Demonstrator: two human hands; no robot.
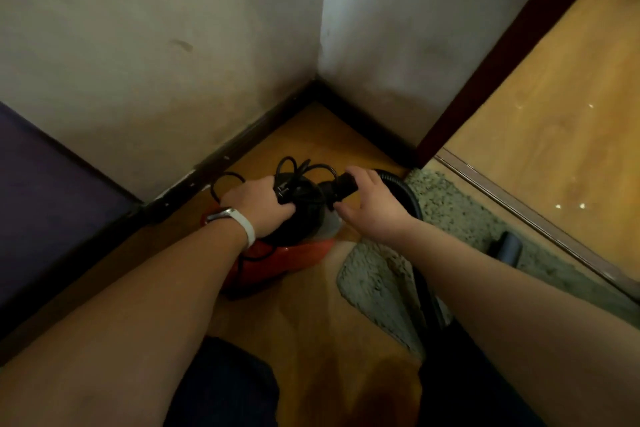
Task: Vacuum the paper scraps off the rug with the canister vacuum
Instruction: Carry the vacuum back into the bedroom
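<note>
The canister vacuum (294,256), orange below with a black top, stands on the wooden floor in the room's corner. My left hand (258,204) grips the black top with a bundle of black cord (298,166) looped over it. My right hand (372,199) holds the black hose end (341,189) where it meets the canister. The black hose (412,198) arcs to the right and runs down over the grey-green rug (446,215). Small white paper scraps (569,206) lie on the floor past the threshold to the right.
White walls with a dark baseboard (242,146) close the corner behind the vacuum. A dark purple surface (45,191) sits at left. A dark red door frame (509,45) and a threshold strip (540,215) border the rug on the right. A black nozzle part (507,248) rests on the rug.
</note>
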